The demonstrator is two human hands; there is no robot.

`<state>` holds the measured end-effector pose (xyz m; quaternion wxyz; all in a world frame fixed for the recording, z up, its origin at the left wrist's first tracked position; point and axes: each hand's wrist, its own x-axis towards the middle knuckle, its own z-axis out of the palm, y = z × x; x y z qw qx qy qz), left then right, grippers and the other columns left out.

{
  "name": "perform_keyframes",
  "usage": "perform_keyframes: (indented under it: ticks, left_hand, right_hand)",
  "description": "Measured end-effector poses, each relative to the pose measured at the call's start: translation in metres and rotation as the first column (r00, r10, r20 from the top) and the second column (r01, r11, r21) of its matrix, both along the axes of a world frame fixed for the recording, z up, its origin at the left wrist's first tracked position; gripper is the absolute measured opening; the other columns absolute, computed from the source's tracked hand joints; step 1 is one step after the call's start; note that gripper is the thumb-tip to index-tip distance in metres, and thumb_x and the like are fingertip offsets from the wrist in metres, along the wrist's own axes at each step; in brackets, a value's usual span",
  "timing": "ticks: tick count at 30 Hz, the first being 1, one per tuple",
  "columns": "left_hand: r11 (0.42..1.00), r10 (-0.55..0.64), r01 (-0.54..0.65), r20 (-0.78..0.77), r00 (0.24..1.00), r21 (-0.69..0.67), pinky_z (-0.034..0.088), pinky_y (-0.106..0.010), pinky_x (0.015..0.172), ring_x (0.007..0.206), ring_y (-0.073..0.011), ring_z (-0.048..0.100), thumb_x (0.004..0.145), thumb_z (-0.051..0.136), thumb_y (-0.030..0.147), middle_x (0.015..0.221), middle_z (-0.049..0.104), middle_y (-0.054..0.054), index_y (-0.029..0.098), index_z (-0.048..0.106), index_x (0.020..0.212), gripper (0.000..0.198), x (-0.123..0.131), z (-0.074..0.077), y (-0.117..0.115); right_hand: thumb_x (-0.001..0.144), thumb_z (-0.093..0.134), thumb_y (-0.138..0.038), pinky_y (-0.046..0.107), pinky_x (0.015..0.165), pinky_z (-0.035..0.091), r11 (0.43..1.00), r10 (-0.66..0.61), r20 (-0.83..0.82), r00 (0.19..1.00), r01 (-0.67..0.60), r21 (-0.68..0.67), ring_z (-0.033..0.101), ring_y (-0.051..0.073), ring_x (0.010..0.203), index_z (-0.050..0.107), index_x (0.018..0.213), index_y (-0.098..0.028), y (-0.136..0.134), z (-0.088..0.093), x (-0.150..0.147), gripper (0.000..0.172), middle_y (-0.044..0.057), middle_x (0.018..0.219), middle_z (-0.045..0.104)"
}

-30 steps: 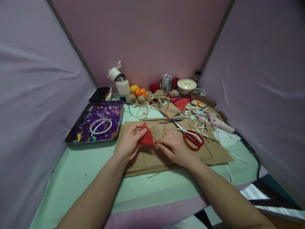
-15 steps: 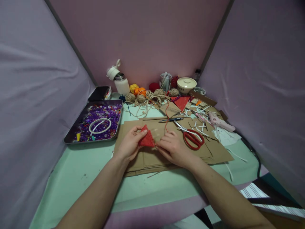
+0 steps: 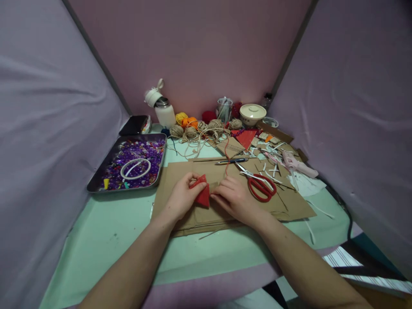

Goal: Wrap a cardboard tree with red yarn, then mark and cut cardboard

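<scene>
Towards the left edge of the cardboard [image 3: 172, 172], my left hand [image 3: 184, 195] pinched a red piece [image 3: 203, 198]. My right hand [image 3: 234, 198] gripped red yarn [image 3: 227, 169] crossing the far edge.

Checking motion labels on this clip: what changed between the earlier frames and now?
The left hand moved right and slightly toward the wearer, carrying the red piece and turning it so its lower corner points more toward the wearer. Nothing was visibly picked up or let go. The right hand stayed about in place, with the red yarn running to it; scissors and bead tray unmoved.
</scene>
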<state>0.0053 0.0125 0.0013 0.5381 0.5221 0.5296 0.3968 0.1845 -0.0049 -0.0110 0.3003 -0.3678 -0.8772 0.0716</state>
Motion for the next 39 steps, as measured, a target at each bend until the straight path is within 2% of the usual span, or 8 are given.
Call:
perform_keyframes:
  ticks: [7, 14, 23, 31, 33, 36, 39]
  left_hand:
    - [0.999, -0.017, 0.015, -0.037, 0.999, -0.04, 0.039, -0.022, 0.054, 0.061, -0.0132, 0.055, 0.071, 0.065, 0.034, 0.071, 0.062, 0.001, 0.019, 0.053, 0.088, 0.027, -0.002, -0.004, 0.001]
    - [0.979, -0.187, 0.18, -0.073, 0.98, -0.098, 0.036, -0.021, 0.054, 0.06, -0.0116, 0.052, 0.071, 0.064, 0.033, 0.068, 0.058, 0.003, 0.018, 0.053, 0.082, 0.022, -0.003, 0.001, -0.002]
    - [0.938, -0.284, 0.296, 0.09, 0.955, -0.181, 0.035, -0.02, 0.055, 0.06, -0.011, 0.052, 0.07, 0.068, 0.033, 0.067, 0.061, 0.002, 0.017, 0.053, 0.083, 0.025, -0.005, 0.005, -0.004]
    - [0.927, -0.289, 0.346, 0.311, 0.905, -0.145, 0.042, -0.018, 0.057, 0.062, -0.0089, 0.056, 0.072, 0.07, 0.027, 0.071, 0.062, 0.002, 0.018, 0.053, 0.086, 0.023, -0.009, 0.009, -0.004]
    - [0.943, -0.238, 0.309, 0.398, 0.886, -0.125, 0.044, -0.017, 0.057, 0.06, -0.0078, 0.056, 0.071, 0.071, 0.025, 0.071, 0.061, 0.003, 0.018, 0.054, 0.086, 0.024, -0.009, 0.014, -0.003]
    - [0.985, -0.082, 0.143, 0.483, 0.872, -0.091, 0.048, -0.018, 0.058, 0.059, -0.0074, 0.057, 0.068, 0.074, 0.025, 0.072, 0.062, 0.003, 0.018, 0.055, 0.086, 0.027, -0.009, 0.018, 0.001]
    - [0.997, 0.045, -0.005, 0.506, 0.861, -0.08, 0.051, -0.02, 0.058, 0.06, -0.0087, 0.059, 0.068, 0.074, 0.025, 0.076, 0.064, 0.002, 0.018, 0.055, 0.089, 0.029, -0.01, 0.017, 0.005]
  right_hand:
    - [0.093, 0.044, -0.026, 0.031, 0.072, 0.037, 0.997, 0.076, 0.064, 0.995, -0.075, -0.017, 0.045, 0.018, 0.077, 0.059, 0.083, -0.017, -0.002, 0.003, -0.001, 0.02, 0.006, 0.076, 0.056]
    - [0.091, 0.05, -0.03, 0.031, 0.07, 0.036, 0.997, -0.047, -0.024, 0.999, 0.045, -0.062, 0.047, 0.019, 0.078, 0.059, 0.082, -0.017, 0.007, 0.002, 0.009, 0.018, 0.006, 0.077, 0.057]
    - [0.089, 0.054, -0.028, 0.031, 0.07, 0.037, 0.991, -0.06, -0.106, 0.993, 0.047, -0.125, 0.048, 0.018, 0.077, 0.059, 0.082, -0.018, 0.01, 0.005, 0.014, 0.014, 0.005, 0.077, 0.057]
    - [0.093, 0.046, -0.027, 0.031, 0.072, 0.037, 0.981, -0.077, -0.144, 0.986, 0.049, -0.19, 0.049, 0.018, 0.077, 0.06, 0.086, -0.019, 0.012, 0.005, 0.015, 0.017, 0.004, 0.078, 0.059]
    - [0.094, 0.043, -0.026, 0.031, 0.072, 0.037, 0.981, -0.083, -0.143, 0.986, 0.055, -0.188, 0.049, 0.018, 0.077, 0.059, 0.085, -0.019, 0.013, 0.006, 0.016, 0.019, 0.004, 0.079, 0.059]
    - [0.094, 0.042, -0.026, 0.031, 0.071, 0.037, 0.984, -0.081, -0.139, 0.987, 0.057, -0.17, 0.049, 0.018, 0.075, 0.058, 0.082, -0.019, 0.013, 0.007, 0.016, 0.021, 0.004, 0.077, 0.059]
    - [0.094, 0.042, -0.026, 0.031, 0.071, 0.036, 0.989, -0.053, -0.106, 0.993, 0.038, -0.141, 0.048, 0.018, 0.074, 0.058, 0.083, -0.019, 0.01, 0.008, 0.013, 0.02, 0.005, 0.076, 0.058]
